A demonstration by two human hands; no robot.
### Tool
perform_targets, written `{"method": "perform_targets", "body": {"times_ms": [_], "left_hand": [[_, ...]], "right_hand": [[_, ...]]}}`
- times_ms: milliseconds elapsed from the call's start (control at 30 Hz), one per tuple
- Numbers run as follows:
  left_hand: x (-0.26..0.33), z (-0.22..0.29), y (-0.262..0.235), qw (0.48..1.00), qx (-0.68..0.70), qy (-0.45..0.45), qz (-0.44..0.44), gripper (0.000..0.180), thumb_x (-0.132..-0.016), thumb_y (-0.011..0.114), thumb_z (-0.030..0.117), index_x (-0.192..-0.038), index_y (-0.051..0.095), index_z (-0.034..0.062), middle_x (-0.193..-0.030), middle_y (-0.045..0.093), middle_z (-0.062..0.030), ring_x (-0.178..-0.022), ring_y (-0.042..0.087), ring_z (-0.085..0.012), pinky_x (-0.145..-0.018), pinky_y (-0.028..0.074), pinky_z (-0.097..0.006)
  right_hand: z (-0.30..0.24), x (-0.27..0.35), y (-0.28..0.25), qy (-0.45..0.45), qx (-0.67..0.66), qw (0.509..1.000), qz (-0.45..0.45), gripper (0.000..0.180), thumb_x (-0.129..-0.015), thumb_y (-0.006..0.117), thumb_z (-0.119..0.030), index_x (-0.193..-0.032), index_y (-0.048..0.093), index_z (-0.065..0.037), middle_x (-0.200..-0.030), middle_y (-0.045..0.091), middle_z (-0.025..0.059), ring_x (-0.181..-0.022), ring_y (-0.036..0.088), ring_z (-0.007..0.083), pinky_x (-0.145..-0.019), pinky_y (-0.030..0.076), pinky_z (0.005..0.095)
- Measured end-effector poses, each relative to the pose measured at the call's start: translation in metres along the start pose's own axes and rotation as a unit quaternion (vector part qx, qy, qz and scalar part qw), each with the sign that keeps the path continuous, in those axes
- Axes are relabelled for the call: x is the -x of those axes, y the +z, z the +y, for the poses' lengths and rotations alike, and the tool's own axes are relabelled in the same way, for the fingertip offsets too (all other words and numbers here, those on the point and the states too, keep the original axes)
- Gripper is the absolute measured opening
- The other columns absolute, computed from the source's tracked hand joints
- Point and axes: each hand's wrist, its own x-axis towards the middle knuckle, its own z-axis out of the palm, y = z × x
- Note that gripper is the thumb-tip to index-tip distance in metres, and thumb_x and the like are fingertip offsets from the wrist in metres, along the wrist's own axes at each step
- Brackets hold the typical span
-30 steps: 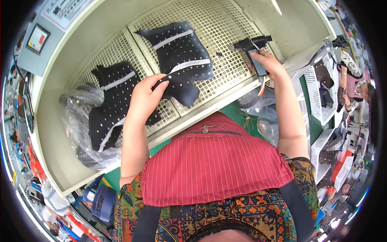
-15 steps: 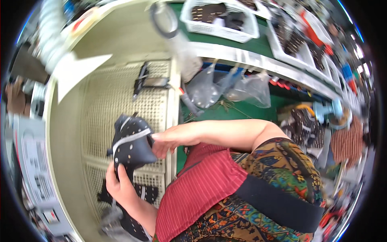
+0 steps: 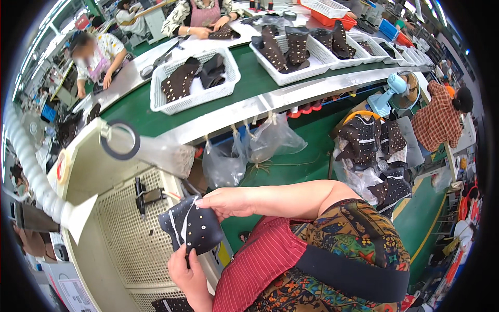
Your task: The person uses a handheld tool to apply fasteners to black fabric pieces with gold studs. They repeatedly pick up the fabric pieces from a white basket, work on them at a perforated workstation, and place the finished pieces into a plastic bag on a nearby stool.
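Observation:
A dark boot upper [image 3: 200, 231] dotted with metal studs is stretched between my hands, with a narrow white strip running down it. My left hand [image 3: 188, 274] pinches its lower edge between thumb and fingers. At the upper right corner, my right hand [image 3: 228, 202] grips it, thumb on top and the other fingers partly hidden behind. Under the piece lies a cream bin with a perforated floor [image 3: 117, 218]. A black clamp-like tool [image 3: 140, 197] lies on that floor. More dark studded material [image 3: 171, 306] shows at the bin's lower end.
White baskets [image 3: 171, 108] of studded uppers line the green conveyor [image 3: 127, 117] ahead. Plastic bags [image 3: 223, 169] hang under its edge. A tape roll [image 3: 120, 140] hangs by the bin; a white hose [image 3: 36, 166] stands left. Co-workers [image 3: 202, 18] sit across. A blue fan [image 3: 390, 93] stands right.
My view has swung up and right, bringing the conveyor and co-workers into sight. The upper is now spread flatter, and my right hand has gone from fingers at its edge to gripping its corner.

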Motion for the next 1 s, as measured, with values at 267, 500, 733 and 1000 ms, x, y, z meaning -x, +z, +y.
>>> {"method": "perform_targets", "body": {"times_ms": [267, 500, 733, 1000], "left_hand": [[-0.046, 0.081, 0.084, 0.99, 0.061, 0.059, -0.111, 0.021, -0.08, 0.063, 0.003, -0.1, 0.061, -0.0007, -0.087, 0.063, -0.0127, -0.078, 0.059, -0.0266, -0.074, 0.045, -0.035], [-0.071, 0.132, 0.151, 0.932, 0.235, -0.004, -0.277, 0.026, -0.083, 0.058, 0.002, -0.109, 0.059, -0.0023, -0.097, 0.063, -0.0099, -0.086, 0.058, -0.0166, -0.08, 0.045, -0.029], [-0.102, 0.144, 0.213, 0.894, 0.188, 0.087, -0.396, 0.025, -0.087, 0.057, 0.003, -0.11, 0.059, -0.0028, -0.096, 0.065, -0.0114, -0.088, 0.061, -0.0167, -0.081, 0.047, -0.029], [-0.116, 0.166, 0.258, 0.829, 0.157, 0.242, -0.479, 0.02, -0.085, 0.059, 0.003, -0.105, 0.062, -0.0012, -0.09, 0.064, -0.0111, -0.083, 0.061, -0.0196, -0.078, 0.047, -0.03]], "right_hand": [[-0.026, 0.097, -0.073, -0.136, -0.036, 0.979, 0.145, 0.034, -0.074, 0.046, 0.004, -0.105, 0.058, 0.0, -0.09, 0.064, 0.0058, -0.078, 0.063, 0.016, -0.072, 0.051, 0.0299], [-0.039, 0.175, -0.127, -0.275, 0.09, 0.912, 0.291, 0.029, -0.073, 0.048, 0.002, -0.101, 0.056, 0.003, -0.092, 0.061, 0.0098, -0.087, 0.057, 0.016, -0.075, 0.048, 0.0302], [-0.015, 0.249, -0.138, -0.353, 0.049, 0.848, 0.393, 0.037, -0.077, 0.042, 0.005, -0.112, 0.052, 0.001, -0.097, 0.06, 0.0029, -0.091, 0.056, 0.0099, -0.08, 0.047, 0.026], [0.026, 0.312, -0.1, -0.431, -0.092, 0.727, 0.527, 0.044, -0.074, 0.044, 0.009, -0.117, 0.052, 0.004, -0.106, 0.06, 0.0076, -0.098, 0.057, 0.0146, -0.087, 0.045, 0.0298]]}}
